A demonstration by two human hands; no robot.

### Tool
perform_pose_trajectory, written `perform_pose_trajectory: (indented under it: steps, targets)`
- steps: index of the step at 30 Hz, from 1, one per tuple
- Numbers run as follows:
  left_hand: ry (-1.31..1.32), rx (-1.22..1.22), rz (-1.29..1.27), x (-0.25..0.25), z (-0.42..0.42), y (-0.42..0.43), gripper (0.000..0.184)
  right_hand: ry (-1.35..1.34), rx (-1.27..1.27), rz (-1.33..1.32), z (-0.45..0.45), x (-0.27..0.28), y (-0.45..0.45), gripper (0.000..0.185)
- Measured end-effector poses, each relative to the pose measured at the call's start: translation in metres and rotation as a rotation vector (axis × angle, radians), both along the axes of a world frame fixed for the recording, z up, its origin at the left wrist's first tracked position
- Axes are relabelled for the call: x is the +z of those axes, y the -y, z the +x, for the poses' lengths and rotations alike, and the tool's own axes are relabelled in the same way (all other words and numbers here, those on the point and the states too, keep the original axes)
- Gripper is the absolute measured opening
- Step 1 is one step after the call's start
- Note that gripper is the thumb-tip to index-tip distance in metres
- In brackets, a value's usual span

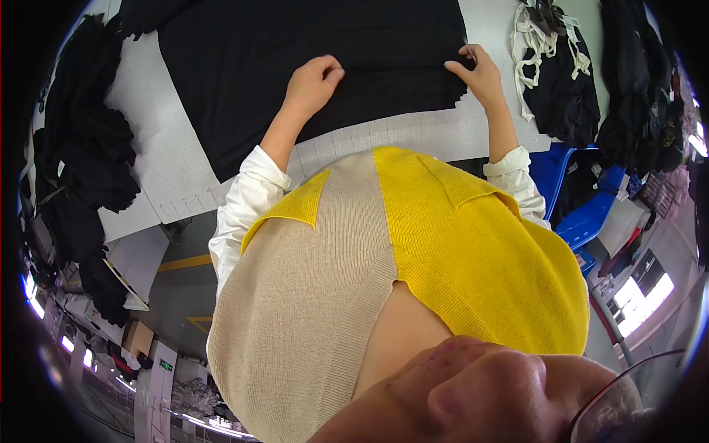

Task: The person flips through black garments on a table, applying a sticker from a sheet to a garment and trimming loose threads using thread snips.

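- A workroom with a pale grey surface (151, 159) fills the far part of the view; short lines mark its near edge, perhaps for measuring.
- The black cloth (369, 40) lies mostly flat across the middle of the surface, one corner reaching the near edge at the left; spread like this, it probably stays smooth and within reach of both hands.
- The left hand (313, 83) is over the cloth with its fingers curled and thumb near them; I cannot tell whether it pinches any fabric. Its position suggests steadying.
- The right hand (481, 77) is at the cloth's right edge, thumb and forefinger apart. Something thin shows by the forefinger, too small to name, so whether it is gripped is unclear.
- The white sleeves (247, 196) end above the wrists, which likely keeps them off the cloth.
- Dark clothes (85, 125) are heaped at the left, and white straps (545, 42) lie over dark fabric (565, 103) at the right, seemingly set aside from the middle.
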State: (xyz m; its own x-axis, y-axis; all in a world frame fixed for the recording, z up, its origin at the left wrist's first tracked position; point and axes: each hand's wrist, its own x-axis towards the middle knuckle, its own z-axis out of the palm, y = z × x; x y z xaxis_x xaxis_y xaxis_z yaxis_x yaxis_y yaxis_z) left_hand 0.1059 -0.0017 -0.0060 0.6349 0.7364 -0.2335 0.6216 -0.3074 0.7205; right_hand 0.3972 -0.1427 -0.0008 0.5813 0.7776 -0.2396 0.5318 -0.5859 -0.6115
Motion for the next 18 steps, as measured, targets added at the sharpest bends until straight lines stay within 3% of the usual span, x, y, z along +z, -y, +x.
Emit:
perform_pose_trajectory:
  steps: [3,7,8,12,13,15,17,18]
  targets:
    - [0.107,0.141,-0.054,0.01,0.008,-0.005,0.016,0.26,0.064,-0.162,-0.013,0.01,-0.011,0.019]
    - [0.205,0.189,0.356,0.016,0.018,-0.013,0.015,0.537,0.006,-0.288,-0.024,0.012,-0.032,0.021]
    - [0.208,0.192,0.359,0.02,0.019,-0.017,0.015,0.541,0.008,-0.284,-0.021,0.01,-0.033,0.021]
    - [-0.247,-0.248,0.67,0.035,0.022,-0.031,0.01,0.596,-0.141,0.152,0.003,-0.01,-0.031,0.023]
    - [-0.244,-0.233,0.709,0.028,0.023,-0.036,0.009,0.604,-0.159,0.214,0.007,-0.01,-0.034,0.024]
    - [-0.241,-0.216,0.744,0.016,0.034,-0.053,0.015,0.081,-0.151,0.378,0.014,-0.011,-0.044,0.022]
    - [-0.062,0.028,0.776,0.017,0.052,-0.077,0.01,-0.452,-0.141,0.508,0.017,-0.011,-0.052,0.021]
    - [-0.168,0.091,0.642,0.014,0.065,-0.094,0.014,-0.453,-0.138,0.498,0.021,-0.012,-0.056,0.021]
